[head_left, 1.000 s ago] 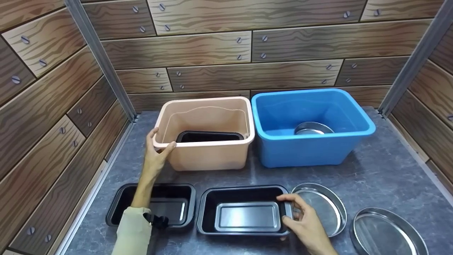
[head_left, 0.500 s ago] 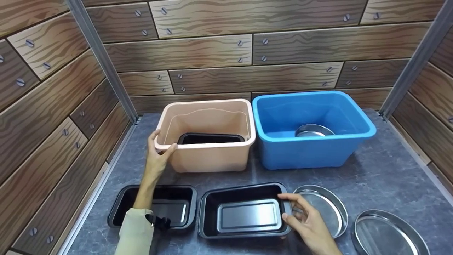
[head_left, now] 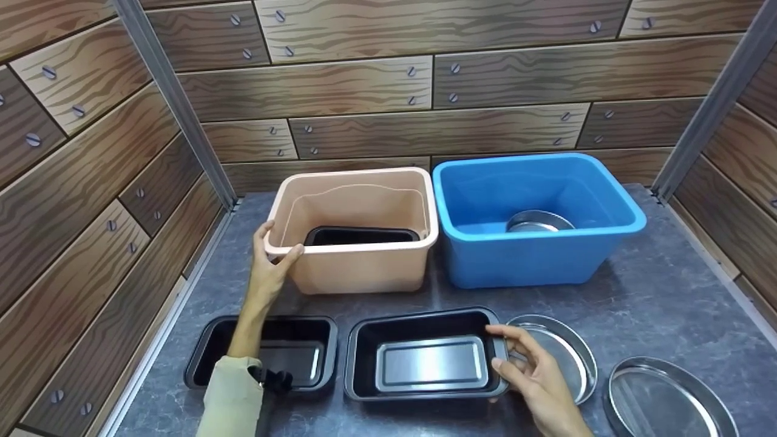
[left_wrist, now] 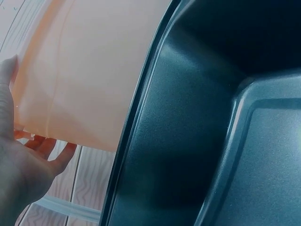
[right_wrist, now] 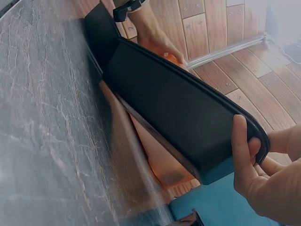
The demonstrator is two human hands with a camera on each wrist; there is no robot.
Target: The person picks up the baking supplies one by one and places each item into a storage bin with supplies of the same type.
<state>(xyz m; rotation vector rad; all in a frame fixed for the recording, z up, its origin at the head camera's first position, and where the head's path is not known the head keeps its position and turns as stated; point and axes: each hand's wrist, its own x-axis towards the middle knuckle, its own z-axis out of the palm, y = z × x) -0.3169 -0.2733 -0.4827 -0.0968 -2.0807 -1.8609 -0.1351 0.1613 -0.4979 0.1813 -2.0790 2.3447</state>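
My right hand [head_left: 537, 379] pinches the right-end rim of a black loaf pan [head_left: 431, 363]. In the right wrist view that loaf pan [right_wrist: 160, 103] slants, its held end raised off the table; whether its left end touches the table is unclear. My left hand [head_left: 266, 276] grips the front-left corner of a peach plastic bin [head_left: 358, 270], thumb on the front rim. The left wrist view shows that hand [left_wrist: 23, 169] with fingers curled about the bin's edge. Inside the bin lies another black loaf pan [head_left: 361, 235], partly hidden by the front wall.
Beneath my left forearm sits a further black loaf pan [head_left: 291, 358]. A blue bin [head_left: 522, 261] stands right of the peach one, with a round cake tin [head_left: 539, 221] inside. Two round cake tins [head_left: 561, 355] lie at the right on the grey table [head_left: 643, 303].
My right hand has lifted the loaf pan's right end and shifted the pan slightly right and away from me. My left hand keeps its grip on the peach bin.
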